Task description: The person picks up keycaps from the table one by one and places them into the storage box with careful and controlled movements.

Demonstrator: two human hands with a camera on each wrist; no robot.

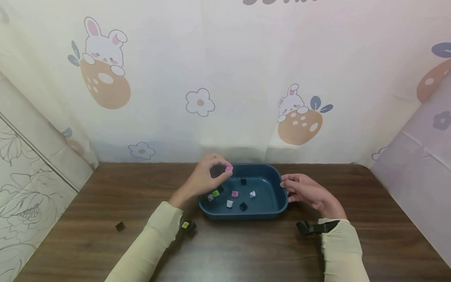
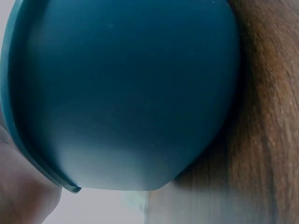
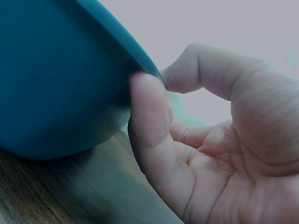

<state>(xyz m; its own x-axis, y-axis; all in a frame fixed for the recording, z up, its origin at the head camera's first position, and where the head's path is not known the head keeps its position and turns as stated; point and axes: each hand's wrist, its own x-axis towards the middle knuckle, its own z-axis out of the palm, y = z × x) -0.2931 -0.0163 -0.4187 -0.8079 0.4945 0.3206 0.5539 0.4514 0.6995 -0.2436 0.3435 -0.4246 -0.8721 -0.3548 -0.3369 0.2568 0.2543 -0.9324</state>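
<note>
A dark blue oblong tray (image 1: 243,216) stands on the wooden table with several small things inside. Above its left part, my left hand (image 1: 202,178) pinches a small pink cube (image 1: 229,169) between thumb and fingertips. Below that hand in the tray lie a green-faced piece (image 1: 216,193) and a silvery piece (image 1: 210,197). Another pink cube (image 1: 235,194), white pieces (image 1: 252,194) and black cubes (image 1: 243,206) lie on the tray floor. My right hand (image 1: 311,194) pinches the tray's right rim; the right wrist view shows thumb and finger at that edge. The left wrist view shows mostly the tray's outer wall (image 2: 126,93).
A lone black cube (image 1: 120,226) lies on the table (image 1: 225,254) at the left. Behind the table hangs a patterned curtain (image 1: 239,117). Dark wrist-worn devices sit by the left cuff (image 1: 188,225) and right cuff (image 1: 317,228).
</note>
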